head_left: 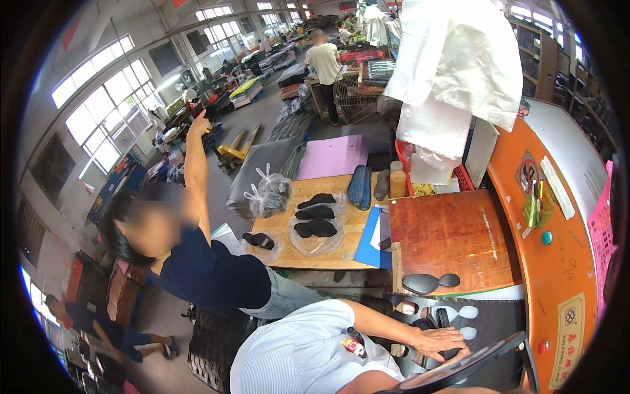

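Observation:
My left arm, beyond a light striped sleeve, reaches across to the right. My left hand (441, 343) lies palm down over dark pieces, its fingers stretched out and slightly bent. Under and beside its fingers are black strap-like pieces (441, 318), among grey sole-shaped forms (468, 312) on a dark surface. Whether the fingers grip anything is not shown. Black sole-shaped pieces (420, 284) lie just beyond, at the edge of a reddish-brown board (453, 230). Some of my other arm shows at the lower edge; my right hand is out of sight. A dark curved rim (485, 358) covers part of the work area.
A person (216, 276) in a dark top stands to the left, one arm raised and pointing. A wooden table (282, 243) holds black footwear pieces (316, 213) on plastic bags. An orange machine housing (525, 190) with buttons rises at right. White sheeting (459, 59) hangs above.

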Demonstrator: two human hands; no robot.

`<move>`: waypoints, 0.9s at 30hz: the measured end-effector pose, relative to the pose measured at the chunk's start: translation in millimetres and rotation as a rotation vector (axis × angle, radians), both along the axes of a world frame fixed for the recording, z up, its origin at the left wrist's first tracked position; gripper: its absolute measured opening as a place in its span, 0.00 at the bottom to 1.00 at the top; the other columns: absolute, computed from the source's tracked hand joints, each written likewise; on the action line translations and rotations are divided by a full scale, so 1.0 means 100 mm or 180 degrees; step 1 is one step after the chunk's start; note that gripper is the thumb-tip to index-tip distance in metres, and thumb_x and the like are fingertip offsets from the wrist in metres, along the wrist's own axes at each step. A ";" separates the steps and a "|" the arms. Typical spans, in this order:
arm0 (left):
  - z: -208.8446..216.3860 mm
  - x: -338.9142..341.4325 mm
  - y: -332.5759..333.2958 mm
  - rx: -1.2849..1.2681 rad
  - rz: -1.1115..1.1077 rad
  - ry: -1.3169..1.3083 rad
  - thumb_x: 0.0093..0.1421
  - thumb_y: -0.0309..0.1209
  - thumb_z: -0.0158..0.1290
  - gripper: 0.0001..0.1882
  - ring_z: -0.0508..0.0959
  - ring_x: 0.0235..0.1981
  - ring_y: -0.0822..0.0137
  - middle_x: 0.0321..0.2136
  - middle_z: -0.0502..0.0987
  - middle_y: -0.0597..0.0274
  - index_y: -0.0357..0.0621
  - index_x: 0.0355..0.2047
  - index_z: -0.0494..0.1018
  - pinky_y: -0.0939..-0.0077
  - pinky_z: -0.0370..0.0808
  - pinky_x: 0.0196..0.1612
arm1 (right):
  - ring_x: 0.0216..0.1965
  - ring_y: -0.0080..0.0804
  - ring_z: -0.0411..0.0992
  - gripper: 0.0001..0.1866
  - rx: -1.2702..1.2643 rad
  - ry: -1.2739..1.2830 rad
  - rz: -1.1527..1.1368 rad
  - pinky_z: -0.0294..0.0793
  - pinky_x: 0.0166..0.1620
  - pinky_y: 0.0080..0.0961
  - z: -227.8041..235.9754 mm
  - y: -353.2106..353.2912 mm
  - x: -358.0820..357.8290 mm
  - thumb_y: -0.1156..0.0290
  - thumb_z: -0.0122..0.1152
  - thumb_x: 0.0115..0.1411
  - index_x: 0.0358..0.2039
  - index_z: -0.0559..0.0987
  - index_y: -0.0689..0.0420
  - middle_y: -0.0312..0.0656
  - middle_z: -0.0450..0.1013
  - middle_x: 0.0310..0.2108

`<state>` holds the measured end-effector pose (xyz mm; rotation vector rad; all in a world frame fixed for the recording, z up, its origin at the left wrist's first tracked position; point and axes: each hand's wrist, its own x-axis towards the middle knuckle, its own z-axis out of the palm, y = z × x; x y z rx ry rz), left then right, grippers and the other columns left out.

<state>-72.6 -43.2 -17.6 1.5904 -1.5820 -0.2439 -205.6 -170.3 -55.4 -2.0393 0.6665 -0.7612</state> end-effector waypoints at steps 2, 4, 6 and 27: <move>-0.01 0.01 0.01 0.0075 -0.0031 -0.0010 0.43 0.34 0.70 0.42 0.70 0.52 0.49 0.48 0.68 0.50 0.37 0.59 0.66 0.55 0.65 0.54 | 0.40 0.41 0.77 0.21 0.0309 -0.0116 0.0205 0.78 0.46 0.38 0.01 0.00 0.00 0.56 0.48 0.78 0.44 0.81 0.60 0.48 0.80 0.37; -0.04 0.01 0.02 0.0028 -0.0084 0.0081 0.45 0.34 0.69 0.42 0.70 0.53 0.47 0.49 0.68 0.49 0.36 0.60 0.65 0.53 0.65 0.56 | 0.42 0.45 0.77 0.21 -0.0062 -0.0100 0.0266 0.77 0.49 0.42 0.04 0.00 0.00 0.54 0.52 0.76 0.45 0.81 0.60 0.50 0.79 0.39; -0.07 0.01 0.03 0.0009 -0.0031 0.0010 0.47 0.34 0.68 0.42 0.70 0.54 0.45 0.50 0.69 0.47 0.35 0.61 0.64 0.51 0.65 0.58 | 0.44 0.51 0.76 0.22 -0.1112 0.0050 0.0147 0.76 0.51 0.47 0.07 -0.02 -0.04 0.51 0.58 0.72 0.47 0.81 0.60 0.53 0.78 0.42; -0.11 0.72 0.44 0.0199 -0.0262 -0.0241 0.61 0.49 0.62 0.34 0.72 0.53 0.43 0.49 0.73 0.44 0.37 0.57 0.69 0.51 0.70 0.58 | 0.46 0.59 0.75 0.32 -0.1316 0.0858 0.1973 0.73 0.51 0.49 0.84 0.06 0.43 0.57 0.76 0.53 0.51 0.77 0.66 0.58 0.78 0.43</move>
